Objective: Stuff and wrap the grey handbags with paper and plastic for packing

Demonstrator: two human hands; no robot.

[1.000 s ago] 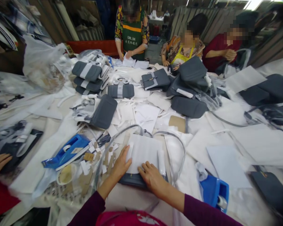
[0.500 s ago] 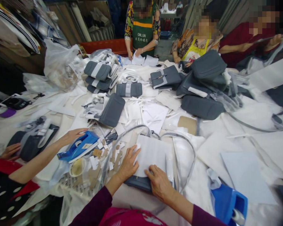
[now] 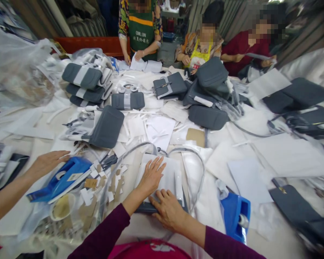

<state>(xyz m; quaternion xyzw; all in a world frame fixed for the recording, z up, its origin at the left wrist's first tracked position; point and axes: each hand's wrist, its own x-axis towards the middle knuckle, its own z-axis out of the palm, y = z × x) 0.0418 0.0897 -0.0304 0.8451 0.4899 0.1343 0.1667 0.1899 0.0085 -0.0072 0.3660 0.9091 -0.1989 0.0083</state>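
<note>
A white wrapping sheet (image 3: pixel 167 177) covers most of a dark grey handbag (image 3: pixel 148 207) lying flat in front of me. My left hand (image 3: pixel 151 177) rests on the sheet with its fingers stretched out over it. Lower down, my right hand (image 3: pixel 169 211) lies across the near edge of the sheet, thumb and fingers apart, touching the bag's border. The bag's plastic-wrapped strap (image 3: pixel 203 163) loops out around both sides and behind. Only the near rim and side of the bag show beneath the sheet.
Left stands a blue tape dispenser (image 3: pixel 67 176) beside a co-worker's hand (image 3: pixel 47 163); another blue dispenser (image 3: pixel 235 212) is at right. Stacked grey bags (image 3: pixel 82 76), more bags (image 3: pixel 213 77) and white sheets surround me. A plastic cup (image 3: pixel 61 207) stands near paper scraps. Several people work around the table.
The view has swung right. My left hand has flattened and spread over the sheet, and my right hand has shifted left along its near edge. The co-worker's arm at left still reaches in.
</note>
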